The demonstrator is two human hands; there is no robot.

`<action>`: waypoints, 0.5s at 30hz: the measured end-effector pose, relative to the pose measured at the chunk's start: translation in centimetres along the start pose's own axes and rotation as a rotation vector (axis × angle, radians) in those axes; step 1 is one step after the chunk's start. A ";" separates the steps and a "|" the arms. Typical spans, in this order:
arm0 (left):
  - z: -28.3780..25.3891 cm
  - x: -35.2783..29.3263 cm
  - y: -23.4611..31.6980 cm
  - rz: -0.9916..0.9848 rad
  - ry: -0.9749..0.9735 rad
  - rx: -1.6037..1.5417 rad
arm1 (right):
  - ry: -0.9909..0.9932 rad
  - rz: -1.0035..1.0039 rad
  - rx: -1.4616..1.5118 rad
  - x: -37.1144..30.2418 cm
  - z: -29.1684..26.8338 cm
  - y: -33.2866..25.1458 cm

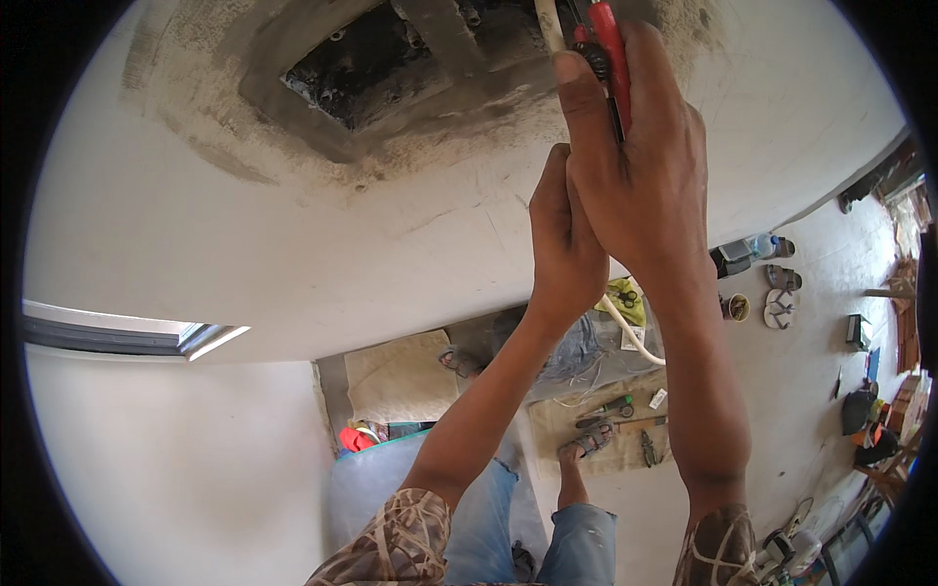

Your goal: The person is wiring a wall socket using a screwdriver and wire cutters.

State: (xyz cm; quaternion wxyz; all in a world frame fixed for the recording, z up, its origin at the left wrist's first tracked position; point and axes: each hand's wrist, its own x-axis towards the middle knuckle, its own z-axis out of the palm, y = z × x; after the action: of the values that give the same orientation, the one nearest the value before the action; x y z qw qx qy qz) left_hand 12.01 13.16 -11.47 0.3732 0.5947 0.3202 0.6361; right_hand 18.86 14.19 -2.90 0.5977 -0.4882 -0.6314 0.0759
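High up by the wall, my right hand (pixel 650 156) is closed round a hand tool with red handles (pixel 613 59), apparently pliers, whose head lies outside the picture. Its thumb rests by a thick white cable (pixel 549 24). My left hand (pixel 567 244) is closed just below and partly behind the right one. The cable passes behind both hands and comes out under the left fist as a loose white length (pixel 630 337), so the left hand appears to grip it. To the left of the hands is a rectangular wall opening (pixel 366 73) with rough grey mortar round it.
Below, a cloth (pixel 547 454) on the floor bears pliers (pixel 649 449) and a screwdriver (pixel 616 405). A yellow-green bag (pixel 625 301) lies by the wall. Sandals (pixel 779 308) and a bucket (pixel 736 308) stand to the right. A window frame (pixel 117 332) is at left.
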 end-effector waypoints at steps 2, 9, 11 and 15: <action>0.1 -0.1 0.1 -0.047 -0.006 -0.050 | -0.036 0.077 0.045 0.4 -0.5 -0.9; 0.1 -0.4 0.1 0.025 -0.018 -0.042 | -0.166 0.167 0.128 1.2 -0.9 -0.5; 0.3 -0.5 -0.2 0.078 -0.029 -0.040 | -0.243 0.316 0.055 2.0 -1.9 -2.6; 0.6 -0.6 -0.8 0.078 -0.068 -0.129 | -0.210 0.218 -0.056 1.4 -1.7 -2.5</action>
State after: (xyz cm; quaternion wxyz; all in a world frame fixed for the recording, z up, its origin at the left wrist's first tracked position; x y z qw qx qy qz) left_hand 12.67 13.04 -12.45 0.3961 0.6029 0.2422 0.6488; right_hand 19.28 13.11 0.23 0.5026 -0.5599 -0.6355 0.1733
